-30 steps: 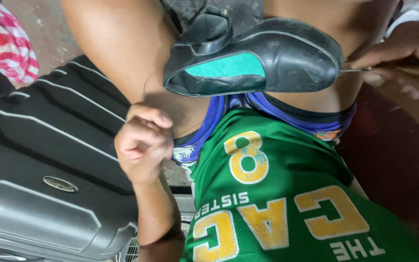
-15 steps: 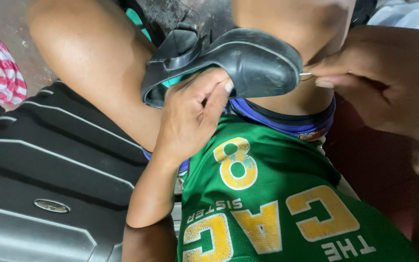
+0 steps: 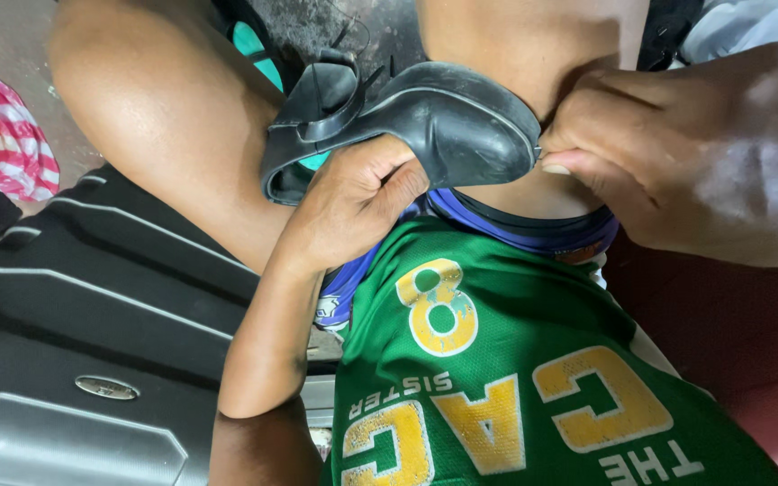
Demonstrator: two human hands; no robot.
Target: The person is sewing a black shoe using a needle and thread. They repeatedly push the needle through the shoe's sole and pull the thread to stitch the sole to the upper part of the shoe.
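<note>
Shoe gripped over my lap, dark case to the left.

My left hand clasps the black shoe from below; my right hand pinches its toe edge. Grey hard case, striped cloth, concrete floor.

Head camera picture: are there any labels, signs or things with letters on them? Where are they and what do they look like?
Badge: small silvery oval plate on the dark grey ribbed suitcase, bottom left.
Jersey print: big yellow letters, small white letters and a yellow number on the green jersey, bottom middle, upside down in this view.
No packages, signs or screens show.
The left hand and right hand hold a black shoe, which shows no label.
</note>
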